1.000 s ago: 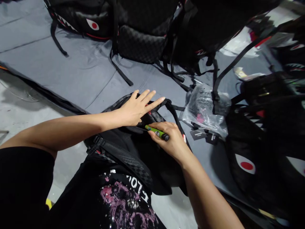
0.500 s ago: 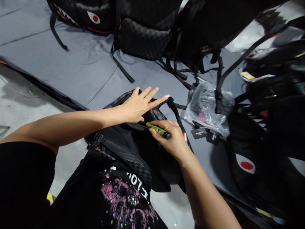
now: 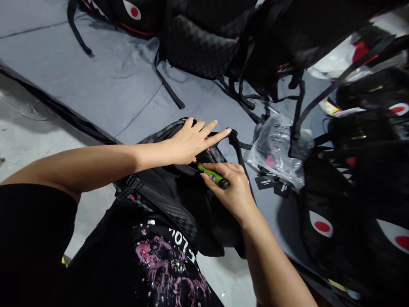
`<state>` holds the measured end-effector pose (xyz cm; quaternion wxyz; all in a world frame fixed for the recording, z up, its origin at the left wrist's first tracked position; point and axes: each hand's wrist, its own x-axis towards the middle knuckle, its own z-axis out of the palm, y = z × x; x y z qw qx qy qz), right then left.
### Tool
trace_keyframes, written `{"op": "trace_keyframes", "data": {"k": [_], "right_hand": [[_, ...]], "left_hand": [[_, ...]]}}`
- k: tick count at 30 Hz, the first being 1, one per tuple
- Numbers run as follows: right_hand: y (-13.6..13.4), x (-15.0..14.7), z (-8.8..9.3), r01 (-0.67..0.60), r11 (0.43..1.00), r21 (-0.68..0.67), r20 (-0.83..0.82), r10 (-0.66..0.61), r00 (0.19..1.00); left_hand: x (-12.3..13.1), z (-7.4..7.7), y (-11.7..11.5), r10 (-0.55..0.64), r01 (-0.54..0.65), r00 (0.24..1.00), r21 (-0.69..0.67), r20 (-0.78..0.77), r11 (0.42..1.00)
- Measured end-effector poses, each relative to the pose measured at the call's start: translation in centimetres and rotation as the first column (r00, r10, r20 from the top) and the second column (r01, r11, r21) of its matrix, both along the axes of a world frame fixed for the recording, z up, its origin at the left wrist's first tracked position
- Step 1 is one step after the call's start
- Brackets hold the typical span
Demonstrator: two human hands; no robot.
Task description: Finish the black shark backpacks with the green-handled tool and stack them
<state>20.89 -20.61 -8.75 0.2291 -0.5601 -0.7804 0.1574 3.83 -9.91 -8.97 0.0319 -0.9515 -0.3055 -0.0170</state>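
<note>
A black backpack (image 3: 204,221) with checkered straps lies at the near edge of the grey-covered table, against my body. My left hand (image 3: 194,138) rests on its upper part, fingers spread. In my right hand (image 3: 231,181) is a green lighter-like tool (image 3: 213,175) with a black end, pinched between thumb and fingers. Its far end points at the bag near my left thumb; its tip is hidden in the dark fabric. Just right of the bag sits a clear plastic bag (image 3: 281,145), with black tags (image 3: 266,182) beside it.
The grey table (image 3: 111,94) runs across the view. Along its back stand black backpacks (image 3: 204,47), their straps trailing forward. More black backpacks with red-and-white eyes (image 3: 335,192) crowd the right side. White plastic wrapping (image 3: 332,59) lies at the upper right.
The view has shifted slightly, moving the back row of bags a little right and up. Both hands keep nearly the same pose on the backpack, and the green tool is still held.
</note>
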Motion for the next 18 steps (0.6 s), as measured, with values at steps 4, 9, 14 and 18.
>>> {"op": "trace_keyframes", "data": {"k": [4,9,14,18], "right_hand": [[0.0,-0.2,0.2,-0.01,1.0,0.022,0.046,0.009,0.999],[0.2,-0.8,0.2,-0.012,0.999,0.03,0.083,0.01,0.997],[0.1,-1.3,0.5,0.015,0.999,0.046,0.113,-0.02,0.993],[-0.2,-1.3,0.4,0.036,0.998,0.045,0.081,-0.039,0.996]], "left_hand": [[-0.1,0.1,0.1,-0.016,0.016,1.0,0.0,0.007,1.0],[0.0,0.0,0.3,-0.023,0.024,1.0,-0.011,0.015,1.0],[0.0,0.1,0.2,-0.021,0.021,1.0,-0.027,0.015,0.999],[-0.2,0.4,0.2,-0.024,0.024,1.0,-0.052,0.0,0.998]]}}
